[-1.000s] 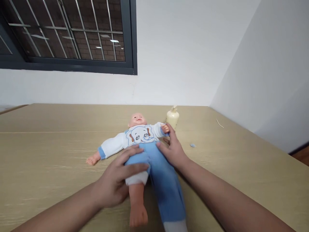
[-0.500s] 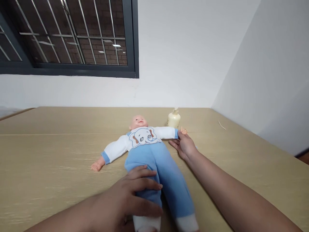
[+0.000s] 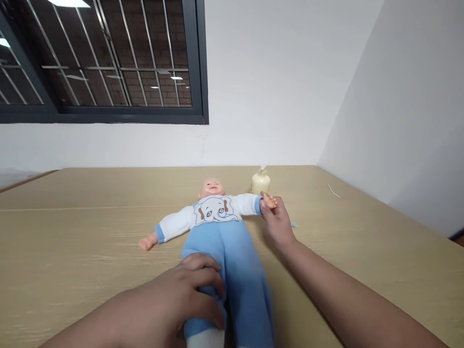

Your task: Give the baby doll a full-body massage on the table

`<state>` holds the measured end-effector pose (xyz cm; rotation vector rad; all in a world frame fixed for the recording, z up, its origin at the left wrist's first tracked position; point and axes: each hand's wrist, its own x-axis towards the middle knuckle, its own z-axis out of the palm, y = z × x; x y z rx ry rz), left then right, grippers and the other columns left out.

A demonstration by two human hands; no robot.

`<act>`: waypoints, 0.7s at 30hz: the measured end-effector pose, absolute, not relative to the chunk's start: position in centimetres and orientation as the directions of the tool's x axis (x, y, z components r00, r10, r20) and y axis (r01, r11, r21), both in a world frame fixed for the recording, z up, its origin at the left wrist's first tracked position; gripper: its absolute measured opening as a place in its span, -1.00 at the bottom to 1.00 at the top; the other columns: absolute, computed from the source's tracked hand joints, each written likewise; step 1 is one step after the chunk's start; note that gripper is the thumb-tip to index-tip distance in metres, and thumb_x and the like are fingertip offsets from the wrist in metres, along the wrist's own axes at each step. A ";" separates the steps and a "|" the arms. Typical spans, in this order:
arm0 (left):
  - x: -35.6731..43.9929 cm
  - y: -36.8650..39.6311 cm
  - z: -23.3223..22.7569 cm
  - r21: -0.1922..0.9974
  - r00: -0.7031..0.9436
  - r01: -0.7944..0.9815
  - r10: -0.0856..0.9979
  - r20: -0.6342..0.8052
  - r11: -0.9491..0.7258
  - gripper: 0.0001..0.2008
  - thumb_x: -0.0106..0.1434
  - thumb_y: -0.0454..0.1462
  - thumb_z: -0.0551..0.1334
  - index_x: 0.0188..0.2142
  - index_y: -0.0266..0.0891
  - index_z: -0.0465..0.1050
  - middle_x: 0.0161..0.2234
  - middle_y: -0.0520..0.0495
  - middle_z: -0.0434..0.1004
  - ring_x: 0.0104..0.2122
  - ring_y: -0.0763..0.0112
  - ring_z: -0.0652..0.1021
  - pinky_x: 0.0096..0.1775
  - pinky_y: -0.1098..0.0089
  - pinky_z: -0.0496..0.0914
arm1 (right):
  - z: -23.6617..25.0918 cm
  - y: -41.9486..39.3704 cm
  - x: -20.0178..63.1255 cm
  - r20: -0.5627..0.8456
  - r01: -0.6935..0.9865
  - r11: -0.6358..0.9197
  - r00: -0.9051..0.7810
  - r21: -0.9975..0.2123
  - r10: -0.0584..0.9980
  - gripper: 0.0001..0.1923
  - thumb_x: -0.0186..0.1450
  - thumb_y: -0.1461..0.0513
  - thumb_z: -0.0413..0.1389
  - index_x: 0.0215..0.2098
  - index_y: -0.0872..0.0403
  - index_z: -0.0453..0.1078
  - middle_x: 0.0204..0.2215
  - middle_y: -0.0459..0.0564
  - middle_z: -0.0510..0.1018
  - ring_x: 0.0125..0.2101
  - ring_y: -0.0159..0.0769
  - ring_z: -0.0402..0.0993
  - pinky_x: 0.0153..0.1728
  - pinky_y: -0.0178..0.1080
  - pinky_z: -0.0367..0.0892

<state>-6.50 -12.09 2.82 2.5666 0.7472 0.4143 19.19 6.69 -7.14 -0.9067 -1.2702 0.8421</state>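
Blue fleece trousers and a white elephant-print top clothe the baby doll [image 3: 217, 227], which lies face-up on the pale wood-grain table [image 3: 72, 227], head toward 12 o'clock, legs toward 6 o'clock, arms spread to roughly 8 and 3 o'clock. Left hand [image 3: 181, 295]: palm down over the doll's trouser leg on the left of the view, fingers curled round the fabric just above the white cuff; a loose wrap, not a tight fist. Right hand [image 3: 277, 222]: at 3 o'clock of the doll's torso, thumb and forefinger pinched on the doll's small plastic hand beyond the blue sleeve cuff, remaining fingers relaxed. A cream pump bottle [image 3: 260, 181] stands upright at about 1 o'clock of the doll's head, just beyond the pinched arm; whether it touches the sleeve cannot be told. A small blue scrap [image 3: 293, 224] lies on the table just right of the right wrist; a thin pale sliver [image 3: 333, 190] lies farther off at 2 o'clock. Judgement: the step in hand looks like laying the doll out straight, one limb steadied at each hand. Any further handling of the arm calls for a light pull along the sleeve, keeping clear of the bottle, while the leg stays pinned.
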 end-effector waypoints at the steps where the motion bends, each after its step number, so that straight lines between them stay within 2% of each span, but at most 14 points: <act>1: -6.6 -12.1 2.8 0.490 0.809 0.429 0.564 0.166 -0.759 -0.52 0.09 -0.38 0.32 -0.01 0.11 0.55 0.03 0.00 0.52 0.13 0.10 0.44 0.21 0.14 0.32 | -7.0 6.5 19.3 0.436 0.022 0.437 0.108 -0.899 0.893 -0.61 0.25 -0.11 0.20 -0.21 -0.02 0.31 -0.16 -0.02 0.54 -0.10 -0.14 0.45 -0.03 -0.07 0.37; 5: -6.6 -12.1 3.1 0.491 0.807 0.455 0.577 0.127 -0.743 -0.54 0.13 -0.34 0.35 0.01 0.13 0.55 0.04 -0.01 0.52 0.11 0.14 0.46 0.17 0.21 0.35 | -6.7 6.0 19.5 0.475 0.185 0.451 0.109 -0.873 0.873 -0.64 0.32 -0.11 0.12 -0.23 -0.03 0.27 -0.35 -0.08 0.48 -0.26 -0.17 0.41 -0.11 -0.10 0.32; 9: -6.6 -12.2 3.5 0.485 0.798 0.507 0.601 0.048 -0.712 -0.53 0.10 -0.32 0.40 0.01 0.10 0.55 0.04 -0.01 0.51 0.10 0.15 0.46 0.13 0.24 0.39 | -6.5 5.8 19.5 0.499 0.258 0.453 0.148 -0.853 0.854 -0.63 0.35 -0.13 0.06 -0.23 -0.02 0.27 -0.35 -0.06 0.48 -0.26 -0.14 0.40 -0.12 -0.09 0.30; 11: -6.8 -12.1 3.3 0.522 0.798 0.479 0.598 0.077 -0.706 -0.53 0.07 -0.24 0.45 0.00 0.07 0.55 0.02 -0.02 0.53 0.06 0.15 0.49 0.09 0.25 0.42 | -6.4 5.7 19.4 0.499 0.266 0.450 0.156 -0.852 0.853 -0.62 0.35 -0.14 0.05 -0.23 -0.02 0.27 -0.33 -0.05 0.49 -0.24 -0.13 0.41 -0.13 -0.10 0.30; 13: -7.1 -11.6 2.4 0.580 0.742 0.467 0.653 0.153 -0.667 -0.57 0.07 -0.16 0.46 -0.03 0.00 0.56 -0.05 -0.06 0.56 -0.03 0.19 0.54 0.01 0.28 0.45 | -6.3 5.6 19.4 0.486 0.267 0.436 0.165 -0.860 0.858 -0.61 0.34 -0.15 0.05 -0.22 -0.02 0.28 -0.32 -0.05 0.50 -0.24 -0.12 0.41 -0.14 -0.11 0.29; 15: -7.5 -10.6 1.2 0.638 0.582 0.510 0.777 0.239 -0.577 -0.68 0.17 -0.11 0.38 -0.08 -0.09 0.57 -0.12 -0.08 0.59 -0.12 0.24 0.57 -0.05 0.29 0.47 | -6.3 5.6 19.3 0.468 0.262 0.416 0.178 -0.871 0.866 -0.61 0.33 -0.15 0.05 -0.21 -0.02 0.28 -0.30 -0.05 0.50 -0.24 -0.12 0.41 -0.15 -0.11 0.29; 17: -8.2 -9.3 -0.1 0.672 0.345 0.597 0.897 0.277 -0.437 -0.73 0.30 -0.07 0.25 -0.11 -0.13 0.56 -0.16 -0.09 0.60 -0.14 0.25 0.58 -0.07 0.27 0.45 | -6.4 5.5 19.3 0.461 0.260 0.409 0.188 -0.875 0.867 -0.61 0.33 -0.15 0.05 -0.20 -0.02 0.29 -0.29 -0.04 0.50 -0.23 -0.12 0.40 -0.15 -0.12 0.29; 19: -9.0 -7.9 -1.2 0.682 0.101 0.691 0.966 0.237 -0.240 -0.61 0.34 0.04 0.16 -0.05 -0.14 0.52 -0.24 -0.09 0.62 -0.22 0.22 0.59 -0.15 0.25 0.45 | -6.3 5.5 19.4 0.466 0.268 0.412 0.185 -0.871 0.865 -0.62 0.34 -0.14 0.05 -0.19 -0.02 0.29 -0.28 -0.03 0.49 -0.21 -0.12 0.40 -0.13 -0.11 0.28; 21: -9.8 -6.6 -1.9 0.635 -0.077 0.771 0.986 0.146 -0.034 -0.45 0.34 0.15 0.08 0.08 -0.15 0.45 -0.28 -0.09 0.64 -0.24 0.13 0.61 -0.17 0.19 0.42 | -6.3 5.5 19.5 0.469 0.279 0.413 0.177 -0.867 0.865 -0.63 0.34 -0.12 0.04 -0.18 -0.01 0.29 -0.27 -0.02 0.49 -0.19 -0.11 0.40 -0.11 -0.10 0.28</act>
